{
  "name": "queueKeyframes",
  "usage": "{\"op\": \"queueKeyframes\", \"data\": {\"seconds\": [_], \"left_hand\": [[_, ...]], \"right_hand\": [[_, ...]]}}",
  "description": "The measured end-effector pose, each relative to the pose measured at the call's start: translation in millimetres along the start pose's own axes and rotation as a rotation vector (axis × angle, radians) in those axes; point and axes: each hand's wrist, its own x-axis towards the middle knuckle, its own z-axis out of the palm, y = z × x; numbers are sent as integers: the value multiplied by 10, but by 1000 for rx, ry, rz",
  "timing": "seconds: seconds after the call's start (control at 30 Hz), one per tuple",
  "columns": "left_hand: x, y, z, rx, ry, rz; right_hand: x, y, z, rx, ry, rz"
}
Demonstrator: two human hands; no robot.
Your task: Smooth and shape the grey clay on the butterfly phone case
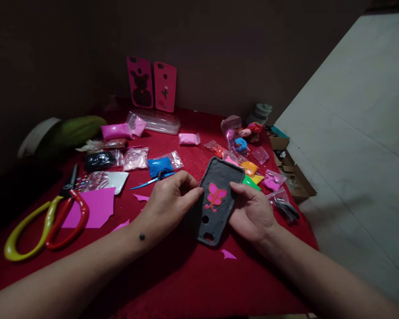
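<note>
A dark grey phone case (221,177) is tilted over the table, its camera cutouts toward me. On its back is a pink butterfly (215,197) with orange-red outlines. My right hand (252,212) supports the case from the right, thumb on its face and fingers underneath. At the opposite edge, my left hand (169,199) is closed, thumb and index finger pinched against the rim. Its other fingers are partly hidden. Just behind that hand lies a thin blue tool (146,183); a small dark tip shows above the knuckles, and I cannot tell what it belongs to.
Yellow-and-red-handled scissors (66,190) lie by pink sheet (98,208) at left. Packets of coloured clay, including blue (161,166), spread behind the hands. Two pink cases (166,84) lean on the wall. A pink scrap (228,254) lies in front; cardboard boxes (297,181) stand right.
</note>
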Motion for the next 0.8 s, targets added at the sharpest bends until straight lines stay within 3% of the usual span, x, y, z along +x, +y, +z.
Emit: {"op": "queueKeyframes", "data": {"seconds": [0.3,0.5,0.6,0.8], "left_hand": [[-25,63,-1,64,45,6],[-24,95,8,96,72,-10],[-14,129,-4,-18,14,-87],[49,122,-56,-470,-160,-244]], "right_hand": [[12,-10,-62,12,-68,53],[18,-8,-59,20,-39,47],[25,-14,-74,20,-26,50],[23,-28,-124,41,-56,88]]}}
